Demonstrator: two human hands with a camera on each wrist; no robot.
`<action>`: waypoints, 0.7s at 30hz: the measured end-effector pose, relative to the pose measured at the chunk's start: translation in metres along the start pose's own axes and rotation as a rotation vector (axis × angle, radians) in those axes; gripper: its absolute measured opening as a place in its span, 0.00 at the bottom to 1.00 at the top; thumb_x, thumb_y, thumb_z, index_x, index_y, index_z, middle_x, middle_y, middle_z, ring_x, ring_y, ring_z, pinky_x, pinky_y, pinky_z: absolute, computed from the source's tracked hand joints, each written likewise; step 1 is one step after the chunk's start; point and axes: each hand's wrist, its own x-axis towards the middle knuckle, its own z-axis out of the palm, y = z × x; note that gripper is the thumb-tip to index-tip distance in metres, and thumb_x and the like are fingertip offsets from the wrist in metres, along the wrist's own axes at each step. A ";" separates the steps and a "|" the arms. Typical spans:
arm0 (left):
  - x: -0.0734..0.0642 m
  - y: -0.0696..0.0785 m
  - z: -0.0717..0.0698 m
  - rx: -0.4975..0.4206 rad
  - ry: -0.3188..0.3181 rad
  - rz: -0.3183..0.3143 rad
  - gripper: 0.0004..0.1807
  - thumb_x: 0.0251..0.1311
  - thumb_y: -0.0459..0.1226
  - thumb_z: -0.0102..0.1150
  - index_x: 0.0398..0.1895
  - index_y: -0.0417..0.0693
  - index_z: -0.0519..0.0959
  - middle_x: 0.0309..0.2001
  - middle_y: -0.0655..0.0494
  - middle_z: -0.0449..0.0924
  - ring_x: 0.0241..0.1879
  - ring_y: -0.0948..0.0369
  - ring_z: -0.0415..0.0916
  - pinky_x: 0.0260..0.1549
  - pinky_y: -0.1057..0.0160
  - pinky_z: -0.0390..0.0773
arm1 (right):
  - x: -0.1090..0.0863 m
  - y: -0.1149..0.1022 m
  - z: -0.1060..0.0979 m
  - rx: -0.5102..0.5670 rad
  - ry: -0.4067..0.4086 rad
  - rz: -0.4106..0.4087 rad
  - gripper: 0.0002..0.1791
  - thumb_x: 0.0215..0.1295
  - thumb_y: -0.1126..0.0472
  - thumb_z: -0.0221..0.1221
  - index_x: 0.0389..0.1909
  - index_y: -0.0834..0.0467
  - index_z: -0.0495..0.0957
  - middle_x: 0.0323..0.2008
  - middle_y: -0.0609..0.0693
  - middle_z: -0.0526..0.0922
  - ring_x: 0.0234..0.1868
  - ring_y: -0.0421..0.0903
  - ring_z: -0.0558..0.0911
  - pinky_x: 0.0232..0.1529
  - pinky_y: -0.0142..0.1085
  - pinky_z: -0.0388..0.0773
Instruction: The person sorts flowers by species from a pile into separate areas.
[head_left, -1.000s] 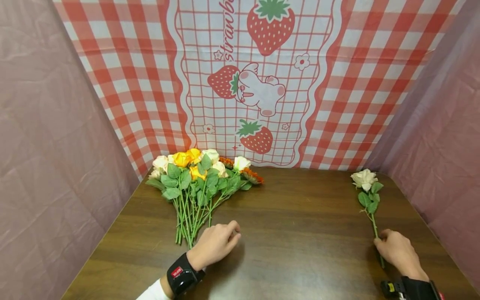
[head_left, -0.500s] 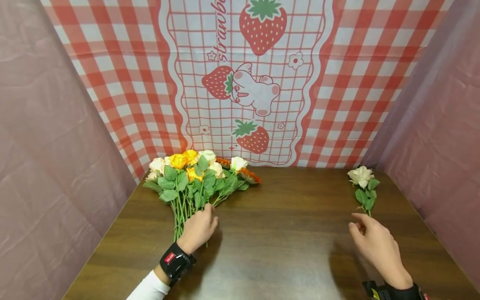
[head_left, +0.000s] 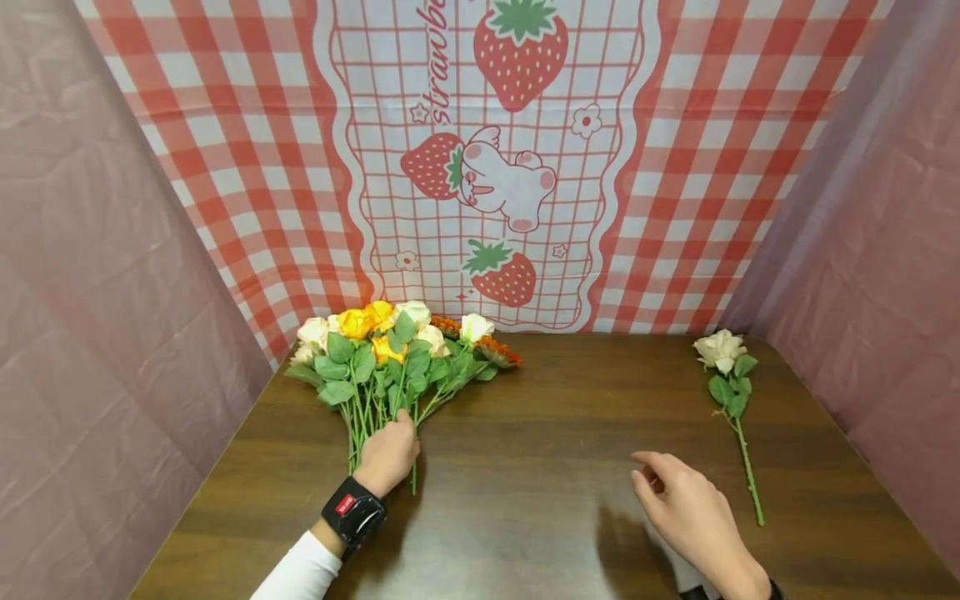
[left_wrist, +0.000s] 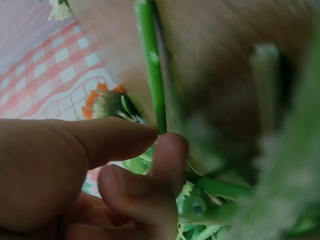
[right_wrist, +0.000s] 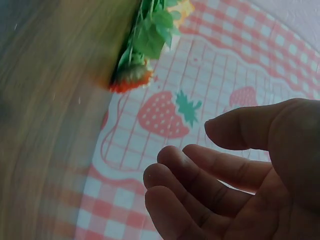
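My left hand (head_left: 390,457) is at the stems of a bunch of roses and orange flowers (head_left: 420,367) lying at the table's left. In the left wrist view its thumb and index finger pinch one green flower stem (left_wrist: 151,65); which bloom belongs to it I cannot tell. More cut stems (left_wrist: 225,189) show close by, some blurred. My right hand (head_left: 693,518) hovers over the table's right half, fingers loosely bent and holding nothing, as the right wrist view also shows. To its right lies a single white rose (head_left: 722,351) with its stem pointing toward me.
The brown wooden table (head_left: 555,433) backs onto a red-and-white checked cloth (head_left: 690,167) with strawberry prints. Pink curtains (head_left: 877,292) hang at both sides. An orange flower (right_wrist: 131,80) of the bunch leans near the cloth.
My right hand has let go of the white rose's stem and moved left. The left hand has moved left and away from me to the bunch and taken a stem.
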 end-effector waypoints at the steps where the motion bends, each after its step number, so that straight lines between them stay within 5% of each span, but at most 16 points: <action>1: 0.000 -0.001 0.000 -0.001 -0.005 -0.006 0.12 0.48 0.34 0.60 0.28 0.37 0.68 0.16 0.41 0.76 0.13 0.48 0.73 0.06 0.50 0.71 | -0.001 -0.002 0.002 -0.001 -0.004 -0.006 0.12 0.59 0.59 0.58 0.44 0.55 0.79 0.29 0.45 0.79 0.29 0.40 0.76 0.20 0.38 0.72; 12: -0.001 -0.007 -0.003 -0.018 -0.048 0.049 0.06 0.50 0.32 0.57 0.22 0.39 0.71 0.18 0.42 0.77 0.16 0.48 0.74 0.08 0.50 0.72 | -0.006 -0.016 0.021 -0.011 0.003 -0.086 0.09 0.56 0.61 0.61 0.39 0.54 0.80 0.25 0.40 0.77 0.28 0.38 0.75 0.21 0.37 0.72; 21: -0.004 -0.011 0.000 -0.047 0.021 0.182 0.03 0.53 0.24 0.47 0.26 0.36 0.66 0.13 0.42 0.72 0.13 0.48 0.73 0.08 0.51 0.74 | -0.005 -0.020 0.025 -0.006 -0.012 -0.091 0.09 0.56 0.61 0.61 0.39 0.53 0.80 0.24 0.39 0.76 0.28 0.39 0.75 0.22 0.37 0.72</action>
